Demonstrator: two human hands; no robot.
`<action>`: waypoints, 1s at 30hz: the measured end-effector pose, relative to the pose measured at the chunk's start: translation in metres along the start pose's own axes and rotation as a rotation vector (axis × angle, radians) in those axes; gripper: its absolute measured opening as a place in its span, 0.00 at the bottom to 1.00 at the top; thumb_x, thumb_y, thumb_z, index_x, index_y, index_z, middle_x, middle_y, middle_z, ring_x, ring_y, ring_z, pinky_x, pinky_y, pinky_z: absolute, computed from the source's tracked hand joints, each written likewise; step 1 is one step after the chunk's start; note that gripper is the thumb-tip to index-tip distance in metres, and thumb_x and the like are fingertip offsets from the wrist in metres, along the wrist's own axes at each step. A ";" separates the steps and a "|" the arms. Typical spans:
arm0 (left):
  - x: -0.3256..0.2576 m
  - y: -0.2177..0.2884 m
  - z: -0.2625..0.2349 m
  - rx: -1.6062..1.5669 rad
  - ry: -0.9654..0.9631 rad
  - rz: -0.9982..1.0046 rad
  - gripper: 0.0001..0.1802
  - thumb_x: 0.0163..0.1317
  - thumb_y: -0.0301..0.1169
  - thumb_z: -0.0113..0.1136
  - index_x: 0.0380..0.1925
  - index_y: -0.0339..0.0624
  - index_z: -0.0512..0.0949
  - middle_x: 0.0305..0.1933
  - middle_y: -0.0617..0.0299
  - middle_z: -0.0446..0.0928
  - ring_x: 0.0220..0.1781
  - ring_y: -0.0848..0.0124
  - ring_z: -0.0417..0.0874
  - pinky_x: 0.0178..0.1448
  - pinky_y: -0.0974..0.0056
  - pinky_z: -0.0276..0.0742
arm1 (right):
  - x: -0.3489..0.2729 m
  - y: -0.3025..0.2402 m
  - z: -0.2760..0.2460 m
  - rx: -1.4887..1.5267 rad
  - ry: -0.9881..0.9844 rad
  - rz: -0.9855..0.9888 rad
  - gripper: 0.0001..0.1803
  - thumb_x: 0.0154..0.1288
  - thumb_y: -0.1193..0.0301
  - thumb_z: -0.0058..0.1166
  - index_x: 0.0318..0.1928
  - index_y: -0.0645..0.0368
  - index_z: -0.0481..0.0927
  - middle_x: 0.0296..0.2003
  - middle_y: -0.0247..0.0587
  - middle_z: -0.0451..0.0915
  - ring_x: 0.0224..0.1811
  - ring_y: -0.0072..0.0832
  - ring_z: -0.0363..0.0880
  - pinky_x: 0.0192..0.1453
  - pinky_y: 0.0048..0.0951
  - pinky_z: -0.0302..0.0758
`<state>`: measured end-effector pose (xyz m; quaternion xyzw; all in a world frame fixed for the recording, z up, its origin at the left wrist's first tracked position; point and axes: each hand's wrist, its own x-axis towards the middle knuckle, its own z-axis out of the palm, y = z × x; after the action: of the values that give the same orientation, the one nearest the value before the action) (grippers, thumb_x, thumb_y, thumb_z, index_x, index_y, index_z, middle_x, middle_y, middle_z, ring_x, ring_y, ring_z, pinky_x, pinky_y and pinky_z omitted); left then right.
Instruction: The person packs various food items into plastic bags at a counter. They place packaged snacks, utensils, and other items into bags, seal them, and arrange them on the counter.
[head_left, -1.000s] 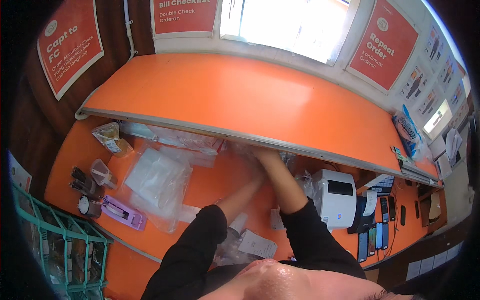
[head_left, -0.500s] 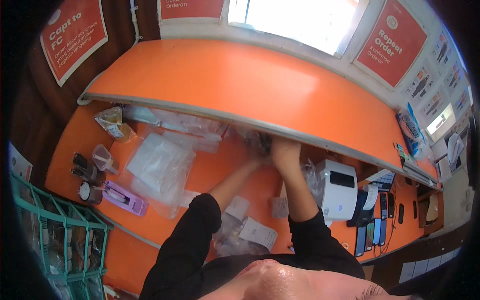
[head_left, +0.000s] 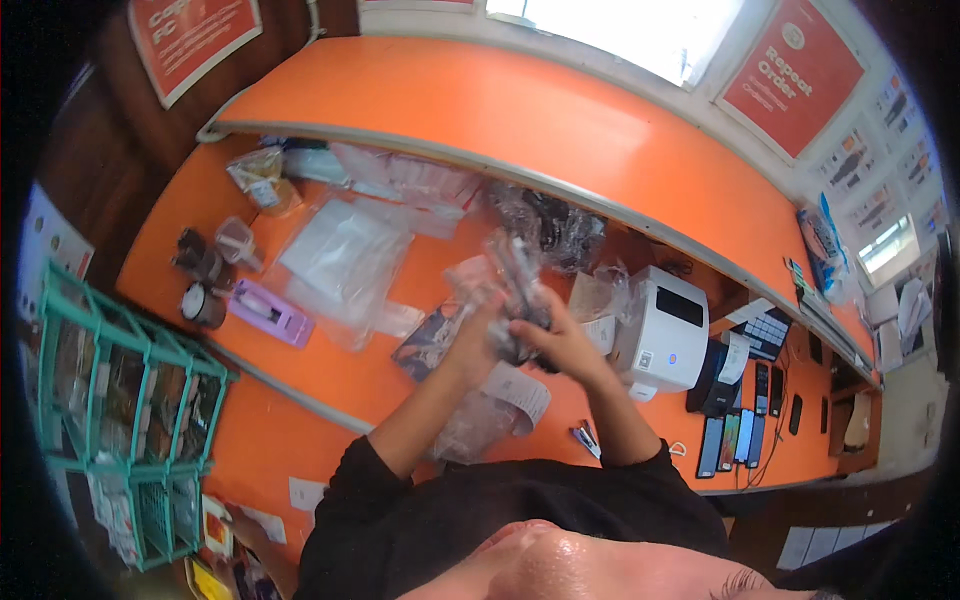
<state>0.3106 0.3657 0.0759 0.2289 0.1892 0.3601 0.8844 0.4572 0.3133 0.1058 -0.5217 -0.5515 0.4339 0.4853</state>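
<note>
Both hands up over counter [head_left: 330, 380]: left hand [head_left: 478, 325] and right hand [head_left: 560, 340] pinching clear packet [head_left: 510, 285] between them, probably dark item inside; printer [head_left: 665, 325] just beside.

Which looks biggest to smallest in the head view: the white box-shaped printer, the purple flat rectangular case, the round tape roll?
1. White box-shaped printer
2. Purple flat rectangular case
3. Round tape roll

Fisheye bending makes exact comparison unsure.
</note>
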 end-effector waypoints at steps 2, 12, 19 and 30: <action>-0.035 -0.001 -0.007 -0.040 0.116 0.030 0.18 0.71 0.41 0.57 0.54 0.42 0.73 0.48 0.60 0.79 0.50 0.67 0.82 0.53 0.61 0.80 | -0.009 0.004 0.035 -0.113 -0.051 -0.063 0.26 0.70 0.68 0.57 0.64 0.61 0.66 0.52 0.43 0.75 0.47 0.25 0.76 0.54 0.30 0.73; -0.133 0.005 -0.024 0.223 0.549 0.434 0.15 0.65 0.33 0.65 0.49 0.38 0.79 0.44 0.61 0.82 0.44 0.73 0.83 0.45 0.67 0.79 | -0.022 -0.027 0.097 -0.335 -0.288 -0.163 0.22 0.61 0.69 0.67 0.51 0.61 0.72 0.38 0.34 0.75 0.38 0.19 0.75 0.39 0.23 0.73; -0.171 0.010 -0.035 0.378 0.502 0.416 0.20 0.63 0.31 0.68 0.53 0.35 0.76 0.47 0.61 0.81 0.48 0.71 0.81 0.52 0.65 0.77 | -0.001 -0.020 0.093 -0.152 -0.540 -0.024 0.13 0.62 0.76 0.66 0.44 0.61 0.76 0.34 0.30 0.78 0.34 0.16 0.77 0.37 0.19 0.75; -0.188 0.015 -0.047 0.412 0.541 0.572 0.28 0.57 0.22 0.71 0.56 0.32 0.70 0.47 0.56 0.82 0.48 0.69 0.85 0.49 0.65 0.81 | 0.006 -0.017 0.101 0.418 -0.191 0.028 0.07 0.69 0.74 0.57 0.40 0.58 0.70 0.26 0.26 0.68 0.27 0.14 0.65 0.31 0.23 0.65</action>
<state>0.1533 0.2522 0.0777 0.3410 0.4105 0.5922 0.6038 0.3546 0.3205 0.1077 -0.3740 -0.4858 0.5926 0.5225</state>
